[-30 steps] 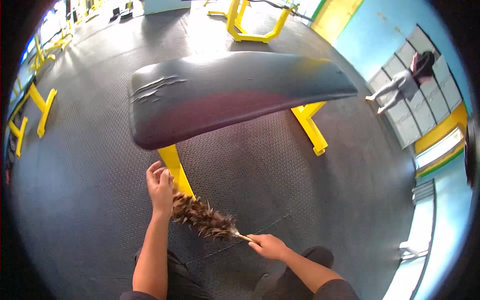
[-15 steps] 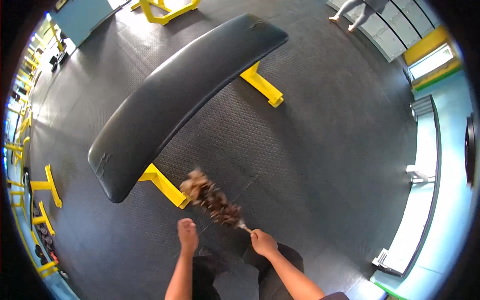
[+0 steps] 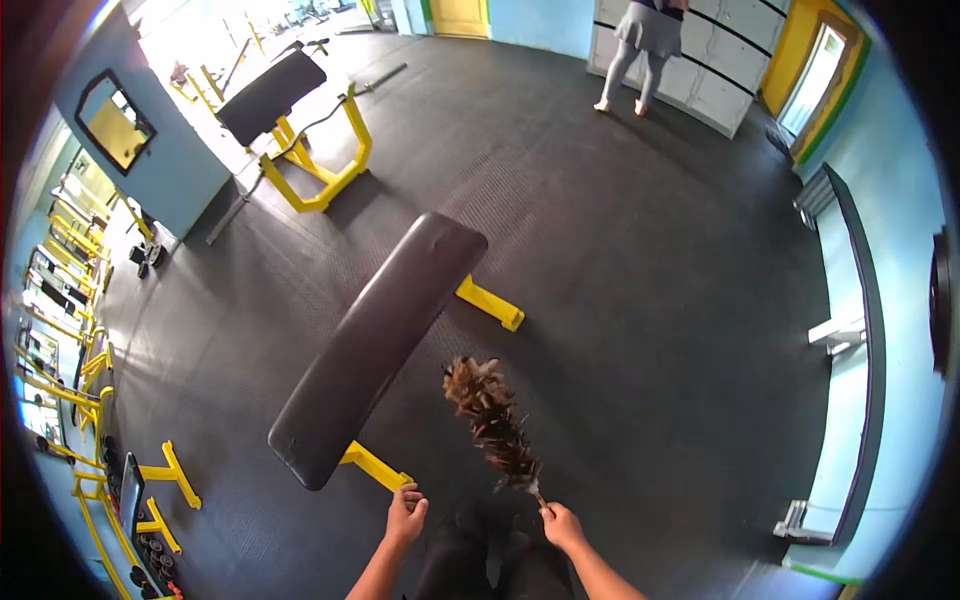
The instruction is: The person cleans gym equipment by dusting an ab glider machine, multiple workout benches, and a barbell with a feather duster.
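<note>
One right hand is closed round one feather duster, right of one padded bench with two yellow feet, while one left hand, loosely curled, appears empty.

Bench on floor; second bench beyond, to its left. Duster right of near bench's lower end. Lockers at far right, person before them.
</note>
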Motion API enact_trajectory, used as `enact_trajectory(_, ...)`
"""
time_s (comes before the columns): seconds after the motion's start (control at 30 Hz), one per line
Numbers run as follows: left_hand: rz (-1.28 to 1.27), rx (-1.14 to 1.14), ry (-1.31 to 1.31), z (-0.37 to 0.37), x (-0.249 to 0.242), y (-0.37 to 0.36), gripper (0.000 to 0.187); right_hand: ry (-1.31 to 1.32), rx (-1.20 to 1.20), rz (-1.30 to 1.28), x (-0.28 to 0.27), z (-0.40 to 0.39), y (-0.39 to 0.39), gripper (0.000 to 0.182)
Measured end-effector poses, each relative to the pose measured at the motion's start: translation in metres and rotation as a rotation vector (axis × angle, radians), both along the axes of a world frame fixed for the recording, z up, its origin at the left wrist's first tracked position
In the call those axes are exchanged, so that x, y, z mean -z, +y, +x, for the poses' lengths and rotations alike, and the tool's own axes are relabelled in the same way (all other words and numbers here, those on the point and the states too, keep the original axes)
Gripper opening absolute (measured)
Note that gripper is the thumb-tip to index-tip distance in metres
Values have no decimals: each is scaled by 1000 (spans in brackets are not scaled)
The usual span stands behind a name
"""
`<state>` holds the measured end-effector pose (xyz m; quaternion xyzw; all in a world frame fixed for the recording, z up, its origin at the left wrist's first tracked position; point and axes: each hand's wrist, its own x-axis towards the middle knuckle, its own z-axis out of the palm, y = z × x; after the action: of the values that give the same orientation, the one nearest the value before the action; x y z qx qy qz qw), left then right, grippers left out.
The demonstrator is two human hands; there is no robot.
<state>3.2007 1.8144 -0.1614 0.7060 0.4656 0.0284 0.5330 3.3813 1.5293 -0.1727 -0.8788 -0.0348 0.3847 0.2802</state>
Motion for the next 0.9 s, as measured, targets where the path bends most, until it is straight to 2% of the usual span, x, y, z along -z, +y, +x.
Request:
enact_trajectory(0.07,38,-37,15,25,-8,28,44,22,-24,-1,-4,40,10,26)
enact_trajectory(0.17,93,-50,20,73,4,64,47,21,-44,-35,-3,91,36,25)
enact_trajectory(0.23,53,-40,24,99,22,84,51,69,-36,-59,7,123,50,26)
enact_trajectory(0.3,12,0,-27,142,50,103,54,-7,-34,-41,13,152,65,24)
enact_trajectory(0.37,-34,37,-19,183,43,118,57,-79,31,45,37,172,76,21)
enact_trajectory(0.43,-50,101,19,246,21,144,57,-54,-4,-37,46,209,97,20)
enact_trajectory(0.53,-14,200,-49,323,20,187,56,-19,109,16,34,274,142,21)
enact_trajectory(0.7,178,302,-55,451,3,258,50,-138,159,240,26,382,218,26)
enact_trajectory(0.77,283,321,-7,503,0,279,48,-81,161,269,26,434,247,27)
enact_trajectory(0.87,415,344,33,556,32,313,46,-65,89,305,74,483,283,29)
enact_trajectory(0.9,414,311,44,574,47,325,39,-91,23,303,96,496,295,29)
